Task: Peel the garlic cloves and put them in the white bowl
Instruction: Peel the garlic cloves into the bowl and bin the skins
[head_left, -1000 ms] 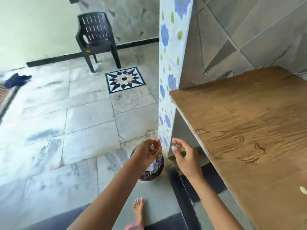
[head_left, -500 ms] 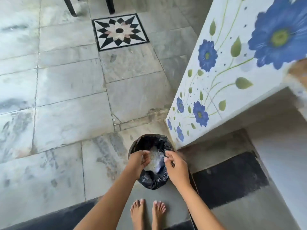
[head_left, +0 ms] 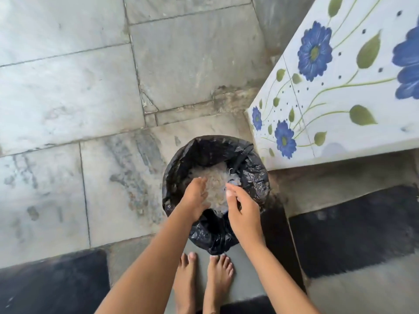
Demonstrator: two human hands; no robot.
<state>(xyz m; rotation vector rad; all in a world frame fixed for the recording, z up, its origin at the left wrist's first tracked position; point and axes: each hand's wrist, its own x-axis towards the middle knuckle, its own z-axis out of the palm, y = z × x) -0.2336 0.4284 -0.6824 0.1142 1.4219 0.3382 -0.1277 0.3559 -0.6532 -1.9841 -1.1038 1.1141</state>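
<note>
Tiled floor [head_left: 68, 87]; fingertips of left hand [head_left: 195, 196] unseen over bin [head_left: 204, 146].

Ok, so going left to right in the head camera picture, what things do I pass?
Grey stone floor → left hand → right hand → white wall with blue flowers. The black-bagged bin lies below both hands, so it has no clear place.

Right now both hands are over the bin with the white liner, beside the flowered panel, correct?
Not quite: the liner is black, not white. The head view shows the left hand and the right hand over the bin, which stands beside the flowered panel.
</note>
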